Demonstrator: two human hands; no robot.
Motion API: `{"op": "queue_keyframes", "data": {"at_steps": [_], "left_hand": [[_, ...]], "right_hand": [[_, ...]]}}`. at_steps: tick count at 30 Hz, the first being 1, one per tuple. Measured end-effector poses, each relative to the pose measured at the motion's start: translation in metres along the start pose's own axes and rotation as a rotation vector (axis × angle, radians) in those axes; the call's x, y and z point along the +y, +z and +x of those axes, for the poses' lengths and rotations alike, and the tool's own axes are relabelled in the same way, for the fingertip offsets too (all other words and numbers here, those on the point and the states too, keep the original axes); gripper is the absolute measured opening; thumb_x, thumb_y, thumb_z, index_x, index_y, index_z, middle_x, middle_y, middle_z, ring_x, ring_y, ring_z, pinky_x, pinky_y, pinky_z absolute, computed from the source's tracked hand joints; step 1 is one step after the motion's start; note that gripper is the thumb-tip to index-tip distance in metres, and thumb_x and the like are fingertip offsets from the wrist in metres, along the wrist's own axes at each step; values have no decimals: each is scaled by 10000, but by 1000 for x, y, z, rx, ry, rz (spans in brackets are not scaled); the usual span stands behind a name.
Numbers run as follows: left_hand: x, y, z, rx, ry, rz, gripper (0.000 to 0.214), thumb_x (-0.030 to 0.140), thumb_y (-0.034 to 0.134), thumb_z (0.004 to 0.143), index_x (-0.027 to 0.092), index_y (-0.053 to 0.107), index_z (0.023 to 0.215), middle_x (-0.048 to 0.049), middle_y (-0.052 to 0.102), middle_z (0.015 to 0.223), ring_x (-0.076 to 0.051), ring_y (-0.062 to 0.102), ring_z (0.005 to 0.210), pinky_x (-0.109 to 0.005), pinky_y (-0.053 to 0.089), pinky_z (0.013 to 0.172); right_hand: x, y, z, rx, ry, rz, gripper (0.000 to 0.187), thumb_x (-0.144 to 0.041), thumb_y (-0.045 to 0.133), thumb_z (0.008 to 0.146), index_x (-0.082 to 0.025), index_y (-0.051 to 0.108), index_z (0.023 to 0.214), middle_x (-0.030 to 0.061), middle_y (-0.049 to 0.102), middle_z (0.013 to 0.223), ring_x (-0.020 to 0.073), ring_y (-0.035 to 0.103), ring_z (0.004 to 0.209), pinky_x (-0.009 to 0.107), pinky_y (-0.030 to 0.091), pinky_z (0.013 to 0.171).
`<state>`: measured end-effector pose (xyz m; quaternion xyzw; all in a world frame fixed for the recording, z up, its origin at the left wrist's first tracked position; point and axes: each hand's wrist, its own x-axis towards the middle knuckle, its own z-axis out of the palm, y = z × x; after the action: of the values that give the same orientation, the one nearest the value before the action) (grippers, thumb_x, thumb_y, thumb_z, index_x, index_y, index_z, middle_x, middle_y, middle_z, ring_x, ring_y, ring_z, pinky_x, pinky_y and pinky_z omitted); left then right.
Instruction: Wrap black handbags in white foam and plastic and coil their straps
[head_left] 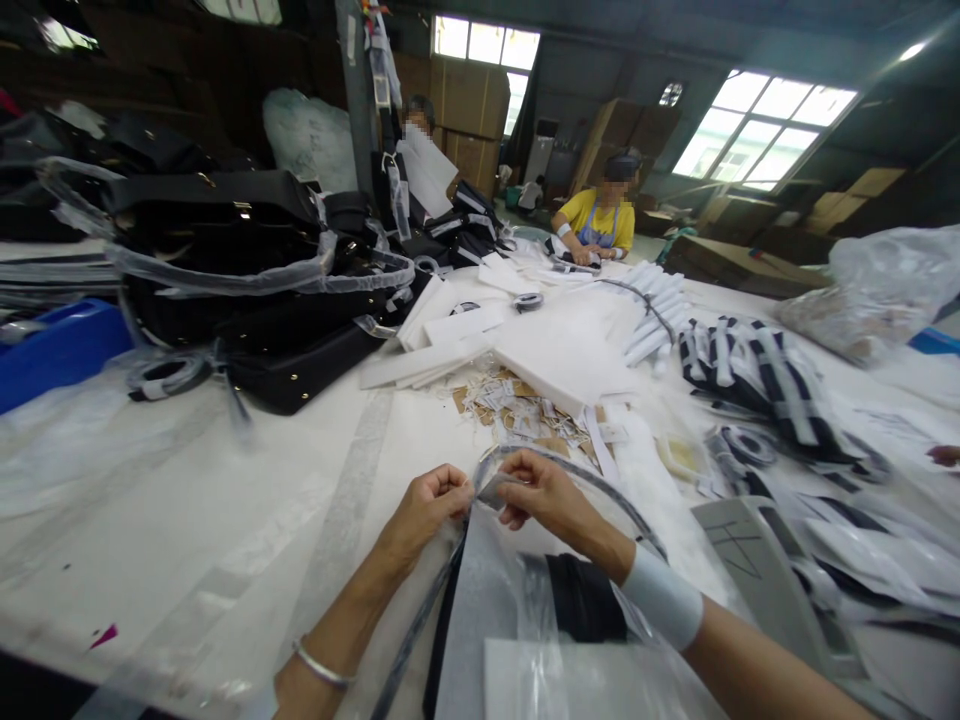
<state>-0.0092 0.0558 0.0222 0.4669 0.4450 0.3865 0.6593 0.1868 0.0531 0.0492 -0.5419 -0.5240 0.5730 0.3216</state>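
Observation:
Both my hands meet near the table's front edge. My left hand (429, 505) is closed in a pinch on the top edge of a clear plastic bag (495, 590). My right hand (541, 492) pinches the same edge right beside it, with a white band on its wrist. A black strap (420, 625) in clear wrap loops from between my hands down toward me and arcs round to the right. Inside the bag lies something black (585, 598) and a white sheet (540, 680).
Black handbags in plastic (225, 270) pile up at the left by a blue bin (60, 350). White foam sheets (555, 360), paper tags (517, 410), tape rolls (169, 375) and wrapped straps (757, 375) cover the table. A person in yellow (600, 220) sits at the far end.

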Motion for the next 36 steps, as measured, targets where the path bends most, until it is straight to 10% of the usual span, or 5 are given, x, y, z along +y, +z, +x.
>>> {"op": "queue_keyframes", "data": {"at_steps": [5, 16, 25, 30, 36], "left_hand": [[-11, 2, 3, 26, -52, -72, 393, 427, 726, 696, 147, 648, 961, 21, 591, 667, -120, 529, 594, -233, 408, 591], [-14, -2, 6, 113, -84, -159, 455, 404, 711, 706, 142, 695, 1078, -38, 690, 774, -109, 574, 564, -176, 314, 413], [-9, -2, -6, 47, 202, 420, 300, 318, 551, 856, 242, 718, 1093, -86, 589, 1351, -165, 663, 734, -277, 501, 570], [1, 5, -10, 246, 419, 1013, 234, 198, 605, 813, 219, 676, 1035, -93, 681, 1103, -288, 601, 1019, -416, 436, 905], [5, 0, -9, 198, 119, 905, 235, 237, 640, 744, 239, 624, 978, 14, 687, 855, -182, 626, 804, -272, 407, 708]], "right_hand": [[11, 10, 11, -114, 73, 182, 429, -397, 842, 578, -162, 615, 856, 1, 688, 713, 162, 682, 634, 303, 566, 636], [12, 24, 25, -117, 5, 59, 389, -516, 751, 702, -172, 589, 784, -49, 581, 550, 90, 514, 415, 208, 416, 404], [10, 28, 33, -48, 23, -35, 345, -251, 676, 665, -188, 557, 983, -100, 557, 493, 122, 537, 374, 214, 432, 359], [11, 26, 31, -89, 4, -5, 317, -328, 710, 689, -158, 658, 952, -78, 549, 502, 108, 533, 398, 211, 430, 384], [10, 27, 29, -95, 6, -13, 306, -448, 744, 721, -165, 646, 786, -49, 572, 507, 110, 539, 395, 201, 405, 365]]}}
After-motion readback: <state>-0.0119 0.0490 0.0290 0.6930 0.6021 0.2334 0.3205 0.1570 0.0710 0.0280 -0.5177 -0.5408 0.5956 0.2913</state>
